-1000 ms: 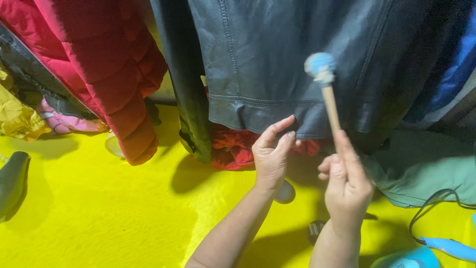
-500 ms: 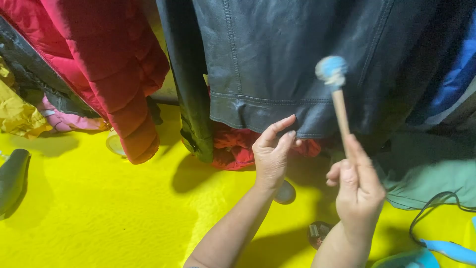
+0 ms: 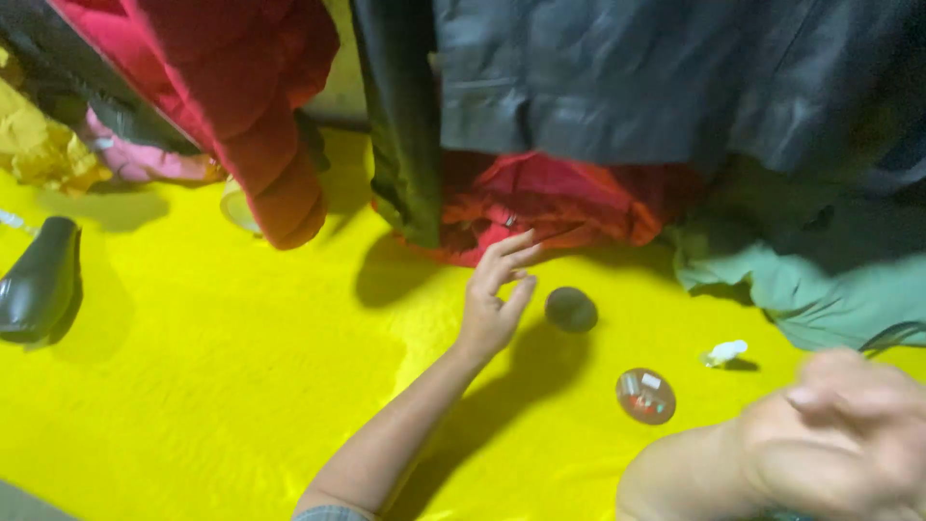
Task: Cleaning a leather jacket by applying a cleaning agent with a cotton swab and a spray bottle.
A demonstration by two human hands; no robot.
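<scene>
**Open left hand over a yellow sheet, under hanging jackets**

A bright yellow sheet (image 3: 193,386) covers the whole surface, from the near edge to the far side. Above it at the far right hangs a dark grey leather jacket (image 3: 627,87), its hem dangling over the sheet. At the far left hangs a red quilted jacket (image 3: 241,106), one padded sleeve drooping down. Under the leather jacket lies a crumpled red-orange garment (image 3: 569,198), and to its right a pale green cloth (image 3: 801,289) is bunched on the sheet. Yellow and pink fabrics (image 3: 58,150) sit at the far left edge. A dark shoe (image 3: 39,280) lies at the left edge.

The left hand (image 3: 494,304) is stretched out from the near side toward the middle, fingers spread and slightly curled, holding nothing; its fingertips lie just short of the red-orange garment. Just to its right, near but apart, rests a small dark round object (image 3: 571,309). The right hand (image 3: 849,434) is at the near right corner, blurred; I cannot tell how its fingers stand or whether it holds anything. Between the two hands, nearer the right one, lies a small round container (image 3: 645,396) with a reddish inside. Farther right is a small white scrap (image 3: 725,353).
</scene>
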